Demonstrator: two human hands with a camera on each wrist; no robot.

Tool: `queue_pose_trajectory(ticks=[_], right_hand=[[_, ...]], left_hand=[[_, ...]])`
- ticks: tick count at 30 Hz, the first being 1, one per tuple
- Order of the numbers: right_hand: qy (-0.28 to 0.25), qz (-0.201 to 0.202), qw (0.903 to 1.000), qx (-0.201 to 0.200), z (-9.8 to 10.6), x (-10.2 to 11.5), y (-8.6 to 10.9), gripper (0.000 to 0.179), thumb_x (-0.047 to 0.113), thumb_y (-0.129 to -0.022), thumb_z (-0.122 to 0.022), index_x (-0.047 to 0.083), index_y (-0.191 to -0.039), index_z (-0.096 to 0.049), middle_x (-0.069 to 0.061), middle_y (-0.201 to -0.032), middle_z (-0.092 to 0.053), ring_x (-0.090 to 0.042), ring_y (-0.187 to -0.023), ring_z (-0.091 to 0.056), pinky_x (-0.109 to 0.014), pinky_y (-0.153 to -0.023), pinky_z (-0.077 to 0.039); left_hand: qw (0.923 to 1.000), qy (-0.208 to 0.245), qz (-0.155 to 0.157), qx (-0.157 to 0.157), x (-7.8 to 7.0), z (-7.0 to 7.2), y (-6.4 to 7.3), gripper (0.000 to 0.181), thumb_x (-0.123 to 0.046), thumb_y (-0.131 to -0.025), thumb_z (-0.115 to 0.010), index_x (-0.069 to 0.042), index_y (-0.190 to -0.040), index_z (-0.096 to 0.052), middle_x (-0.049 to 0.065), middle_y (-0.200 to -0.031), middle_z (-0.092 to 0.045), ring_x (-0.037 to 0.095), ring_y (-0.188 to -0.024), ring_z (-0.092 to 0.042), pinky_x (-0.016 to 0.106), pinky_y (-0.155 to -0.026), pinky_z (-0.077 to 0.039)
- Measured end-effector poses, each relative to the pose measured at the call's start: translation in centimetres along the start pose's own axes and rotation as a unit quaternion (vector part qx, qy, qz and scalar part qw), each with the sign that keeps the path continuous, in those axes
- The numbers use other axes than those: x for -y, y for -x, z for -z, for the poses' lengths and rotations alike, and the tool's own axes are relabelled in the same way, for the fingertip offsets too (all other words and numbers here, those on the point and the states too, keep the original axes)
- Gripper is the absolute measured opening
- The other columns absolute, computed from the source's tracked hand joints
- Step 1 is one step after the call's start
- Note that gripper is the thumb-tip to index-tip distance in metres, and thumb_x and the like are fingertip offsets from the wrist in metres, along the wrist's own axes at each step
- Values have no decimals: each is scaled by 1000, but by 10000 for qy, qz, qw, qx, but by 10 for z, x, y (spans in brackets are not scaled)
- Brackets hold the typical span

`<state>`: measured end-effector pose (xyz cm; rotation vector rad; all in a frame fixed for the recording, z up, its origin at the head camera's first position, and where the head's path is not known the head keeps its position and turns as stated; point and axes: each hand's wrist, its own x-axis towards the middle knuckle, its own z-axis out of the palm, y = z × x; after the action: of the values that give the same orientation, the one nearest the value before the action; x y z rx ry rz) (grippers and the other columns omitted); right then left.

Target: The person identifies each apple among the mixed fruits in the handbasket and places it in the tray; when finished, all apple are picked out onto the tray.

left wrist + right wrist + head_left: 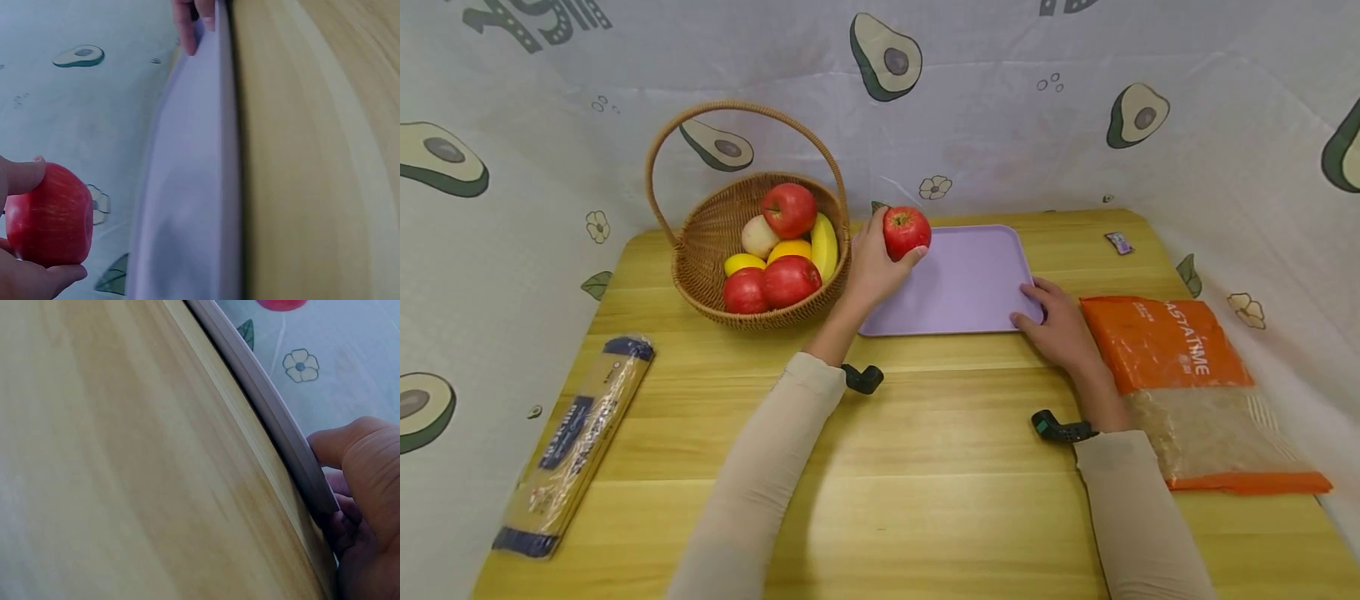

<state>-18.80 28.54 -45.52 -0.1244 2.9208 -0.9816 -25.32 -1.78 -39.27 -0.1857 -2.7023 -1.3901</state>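
Observation:
My left hand (877, 265) holds a red apple (907, 232) above the left part of a light purple tray (962, 287). In the left wrist view, thumb and fingers go round the apple (53, 215), and it is clear of the tray (187, 181). At the tray's right end my right hand (1056, 323) grips the rim near the front corner. The right wrist view has the thumb on the tray's edge (275, 419) and the other fingers curled below, partly hidden. Left of the tray stands a wicker basket (707, 237) of fruit.
Several apples (789, 210), a banana (824, 247) and other fruit lie in the basket under its tall handle (741, 106). A noodle packet (580, 446) lies at left. An orange pasta bag (1195, 392) lies beside my right forearm, a small wrapped sweet (1119, 242) behind it.

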Motion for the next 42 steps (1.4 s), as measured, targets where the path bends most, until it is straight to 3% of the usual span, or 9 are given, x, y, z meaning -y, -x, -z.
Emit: queue_pose_trajectory(ticks=[13, 25, 32, 37, 42], right_hand=[[26, 64, 10000, 11, 1, 3, -1, 65, 30, -102, -61, -2, -155, -41, -27, -166, -25, -52, -151, -24, -67, -122, -21], [84, 3, 10000, -5, -3, 2, -2, 65, 30, -102, -60, -1, -155, -40, -27, -166, -25, -52, -151, -24, -67, -122, -21], [81, -5, 10000, 5, -4, 1, -3, 65, 31, -102, -60, 0, -156, -40, -26, -167, -25, -52, -151, -24, -67, -122, -21], [57, -48, 10000, 17, -4, -1, -2, 66, 32, -102, -60, 0, -156, -40, -25, -167, -24, -51, -151, -24, -66, -122, -21], [67, -71, 10000, -5, -2, -2, -1, 66, 33, -102, -59, 0, -156, -40, -26, -167, -24, -52, -151, -24, -67, -122, -21]], left_hand=[[9980, 362, 429, -301, 38, -24, -21, 89, -30, -91, -79, -8, -161, -28, 15, -159, -38, 30, -146, -41, 45, -124, -34], [9991, 328, 169, -207, 58, -29, -27, 95, -29, -86, -84, -14, -161, -29, 11, -159, -40, 27, -147, -40, 44, -124, -35], [9999, 63, -2, 128, 42, -14, -9, 108, -39, -83, -85, -16, -165, -18, 12, -168, -27, 30, -154, -31, 49, -125, -30], [9998, -90, -50, 179, 17, 1, 10, 109, -48, -84, -82, -19, -166, -16, 10, -170, -22, 32, -155, -31, 53, -122, -34], [9989, 79, -421, 201, -8, 25, 25, 105, -51, -85, -81, -21, -165, -21, 8, -169, -27, 33, -152, -35, 56, -117, -41]])
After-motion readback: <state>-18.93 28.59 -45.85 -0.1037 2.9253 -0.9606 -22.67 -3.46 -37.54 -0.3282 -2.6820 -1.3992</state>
